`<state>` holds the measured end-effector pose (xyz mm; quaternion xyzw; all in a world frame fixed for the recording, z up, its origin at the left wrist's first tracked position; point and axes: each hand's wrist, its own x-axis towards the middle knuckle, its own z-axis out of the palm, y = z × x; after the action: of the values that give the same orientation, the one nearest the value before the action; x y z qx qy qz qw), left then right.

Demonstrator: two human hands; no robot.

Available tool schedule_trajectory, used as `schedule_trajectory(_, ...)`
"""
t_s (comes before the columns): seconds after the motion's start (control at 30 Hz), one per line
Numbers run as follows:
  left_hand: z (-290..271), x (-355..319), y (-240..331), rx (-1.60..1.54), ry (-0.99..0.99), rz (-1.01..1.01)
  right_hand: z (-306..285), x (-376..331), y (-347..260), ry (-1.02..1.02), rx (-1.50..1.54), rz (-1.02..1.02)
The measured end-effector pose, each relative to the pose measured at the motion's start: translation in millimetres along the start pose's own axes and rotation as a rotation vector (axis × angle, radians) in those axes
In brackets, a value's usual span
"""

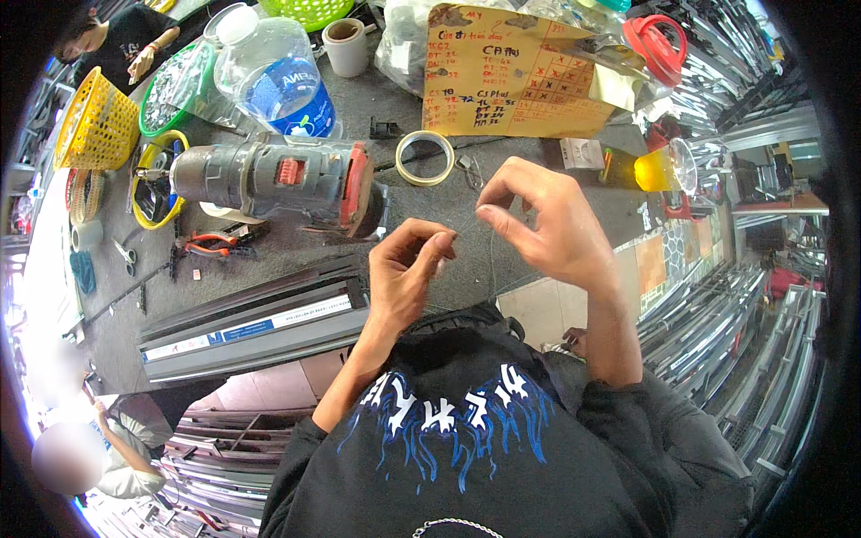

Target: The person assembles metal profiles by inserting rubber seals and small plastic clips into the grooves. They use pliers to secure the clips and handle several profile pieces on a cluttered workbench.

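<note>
Above the near edge of the grey workbench [466,215], my left hand [404,273] is closed in a pinch of thumb and forefinger. Something tiny and dark shows at its fingertips, too small to name. Slightly higher and to the right, my right hand [552,220] curls with thumb and forefinger tips together, pointing toward the left hand. A faint thin line, like thread or fine wire, seems to run near the fingers; what the right hand pinches is hidden. Beyond the hands lies a tape roll [425,159]. A grey cordless drill [269,179] lies left of it.
Dark metal profiles [260,327] lie along the bench's near left edge. Orange-handled pliers [215,242] and scissors [127,255] lie farther left. A water bottle [278,81], yellow basket [97,121], written-on cardboard [511,76] and yellow-bottomed cup [664,170] stand behind. People are at the left.
</note>
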<state>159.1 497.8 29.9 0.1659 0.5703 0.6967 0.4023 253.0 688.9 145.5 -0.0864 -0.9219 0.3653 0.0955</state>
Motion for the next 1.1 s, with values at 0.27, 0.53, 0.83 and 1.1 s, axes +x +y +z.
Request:
schedule_trajectory(0.27,-4,5,-1,0.373,0.105,0.223,-4,-16,27,-0.142,0.025,0.024)
schedule_trajectory(0.53,-13,5,-7,0.406,-0.076,0.171,-13,-23,16,-0.276,-0.063,0.089)
schedule_trajectory(0.83,-17,2,-10,0.196,-0.298,-0.043,-3,-36,37,-0.228,0.055,0.112)
schedule_trajectory(1.1,1,11,-15,0.052,-0.141,0.089,103,-42,46,0.264,0.401,0.284)
